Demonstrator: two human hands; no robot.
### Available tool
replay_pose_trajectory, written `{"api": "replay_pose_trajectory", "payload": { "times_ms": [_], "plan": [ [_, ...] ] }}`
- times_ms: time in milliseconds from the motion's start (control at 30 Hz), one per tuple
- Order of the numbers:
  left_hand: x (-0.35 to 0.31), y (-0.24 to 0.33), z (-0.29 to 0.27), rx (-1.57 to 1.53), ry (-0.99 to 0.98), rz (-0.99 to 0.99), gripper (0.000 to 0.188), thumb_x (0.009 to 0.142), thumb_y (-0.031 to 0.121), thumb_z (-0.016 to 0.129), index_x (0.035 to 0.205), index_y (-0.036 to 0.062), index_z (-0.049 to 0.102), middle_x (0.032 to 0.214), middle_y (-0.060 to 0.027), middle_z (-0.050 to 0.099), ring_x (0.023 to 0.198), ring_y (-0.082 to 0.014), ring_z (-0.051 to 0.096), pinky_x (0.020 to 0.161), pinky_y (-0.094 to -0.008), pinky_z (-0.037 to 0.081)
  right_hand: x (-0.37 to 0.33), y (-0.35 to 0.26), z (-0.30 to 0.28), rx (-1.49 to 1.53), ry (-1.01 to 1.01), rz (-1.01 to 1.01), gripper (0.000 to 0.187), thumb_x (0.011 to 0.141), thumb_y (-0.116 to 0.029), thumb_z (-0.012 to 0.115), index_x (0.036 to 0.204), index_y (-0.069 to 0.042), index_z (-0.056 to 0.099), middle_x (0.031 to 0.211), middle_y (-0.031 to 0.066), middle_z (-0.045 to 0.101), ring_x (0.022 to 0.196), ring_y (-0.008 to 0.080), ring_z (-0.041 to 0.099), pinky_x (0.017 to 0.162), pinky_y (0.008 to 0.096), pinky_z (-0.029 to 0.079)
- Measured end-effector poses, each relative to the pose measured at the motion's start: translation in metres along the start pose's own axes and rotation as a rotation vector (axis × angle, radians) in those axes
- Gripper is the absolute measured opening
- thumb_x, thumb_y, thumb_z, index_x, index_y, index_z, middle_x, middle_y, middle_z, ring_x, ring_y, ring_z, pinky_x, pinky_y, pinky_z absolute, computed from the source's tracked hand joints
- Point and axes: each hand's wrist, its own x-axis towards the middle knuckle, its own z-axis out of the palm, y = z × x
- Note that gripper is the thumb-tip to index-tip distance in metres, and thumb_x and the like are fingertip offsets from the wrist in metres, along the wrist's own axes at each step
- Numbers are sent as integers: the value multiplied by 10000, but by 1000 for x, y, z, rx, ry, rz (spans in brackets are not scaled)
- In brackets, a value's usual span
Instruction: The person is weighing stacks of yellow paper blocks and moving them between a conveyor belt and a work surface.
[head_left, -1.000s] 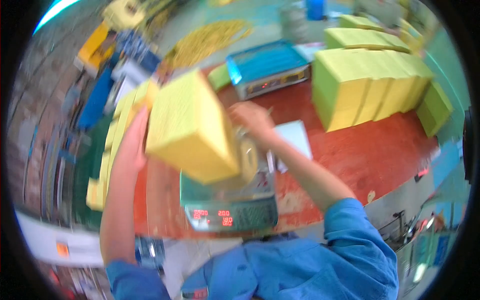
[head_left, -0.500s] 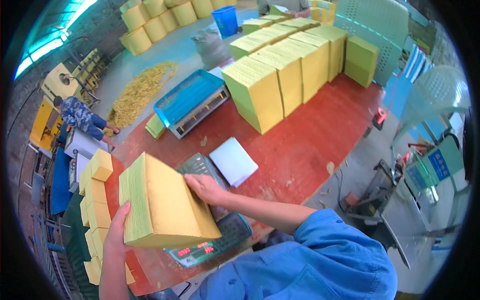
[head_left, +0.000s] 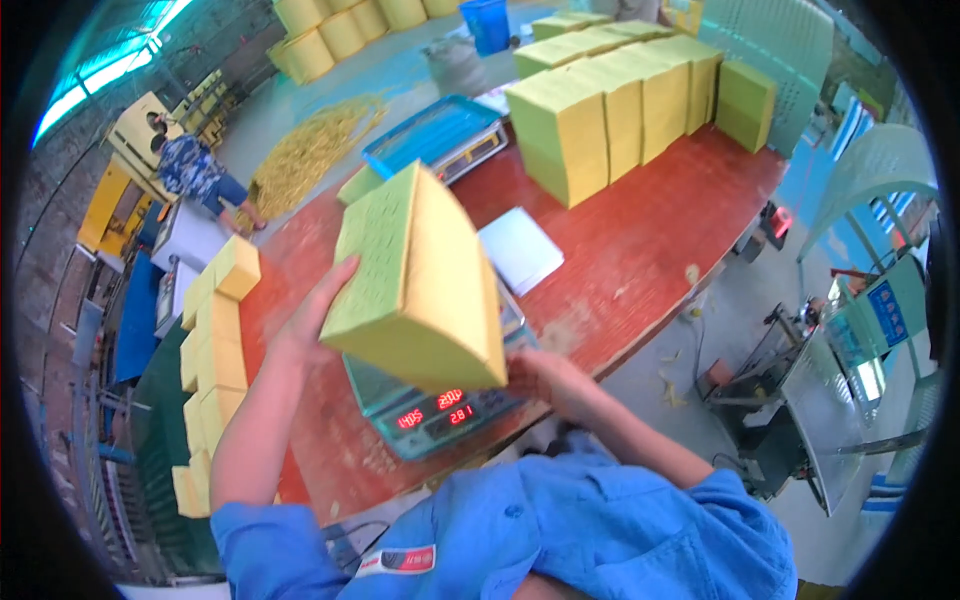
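A thick block of stacked yellow paper (head_left: 450, 270) stands tilted over a teal digital scale (head_left: 372, 395) with a lit red display; whether it rests on the pan cannot be told. My left hand (head_left: 312, 312) grips the block's left side, thumb and fingers pressed against the greenish-yellow cut face. At the block's lower right corner is my right hand (head_left: 540, 380), blurred, its fingers partly hidden behind the paper and the scale's edge. Just beyond the block lies a white pad of sheets (head_left: 522, 250) on the red table (head_left: 600, 290).
Tall yellow paper stacks (head_left: 560, 140) line the table's far side. A blue tray (head_left: 430, 140) sits on another scale. Smaller yellow blocks (head_left: 218, 345) are piled at the left edge. A person (head_left: 195, 170) bends near a straw-coloured heap (head_left: 310, 155). A chair (head_left: 880, 170) stands right.
My view has shifted. The paper block now stands more upright, turned, and my right hand has slid down from its upper right edge to its lower right corner. The scale's display reads differently.
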Motion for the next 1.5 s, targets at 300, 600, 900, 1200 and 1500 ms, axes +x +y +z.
{"api": "replay_pose_trajectory", "payload": {
  "times_ms": [300, 600, 900, 1200, 1500],
  "plan": [
    [-23, -23, 61, -42, -153, 124, 568, 967, 378, 545, 1423, 61, 420, 1318, -106, 576, 1156, -232, 588, 977, -382, 476, -22, -10, 7, 304, 95, -147, 423, 984, -293, 538, 1296, -7, 539, 1196, 63, 633, 1081, 151, 588, 900, 306, 477],
    [58, -60, 204, -162, -324, 57, 551, 962, 418, 536, 1371, 57, 460, 1282, -120, 593, 1121, -249, 609, 961, -409, 490, -83, -103, -142, 139, 326, -385, 399, 979, -285, 530, 1248, 7, 575, 1171, 85, 636, 1084, 164, 579, 951, 319, 435],
    [237, -88, 407, -222, -285, -53, 581, 934, 394, 580, 1401, 81, 432, 1325, -90, 559, 1193, -244, 551, 988, -417, 459, -91, -247, -359, -70, 578, -263, 468, 962, -365, 536, 1233, 13, 588, 1104, 79, 642, 1020, 172, 584, 907, 315, 443],
    [348, -34, 564, 874, 418, 1449, 734, 875, 278, 680, 1454, -14, 338, 1459, -291, 379, 1381, -397, 347, 1150, -482, 238, -79, -354, -493, -197, 814, -401, 396, 963, -341, 502, 1158, -29, 649, 995, 56, 663, 834, 135, 606, 696, 277, 481],
    [328, -15, 584, 1426, -484, 1414, 786, 776, 423, 752, 1394, 47, 442, 1459, -220, 403, 1368, -420, 367, 1143, -571, 202, -133, -277, -445, -807, 1011, -606, 153, 860, -44, 635, 1001, 10, 614, 938, 129, 639, 875, 190, 650, 738, 312, 530]
  ]
}}
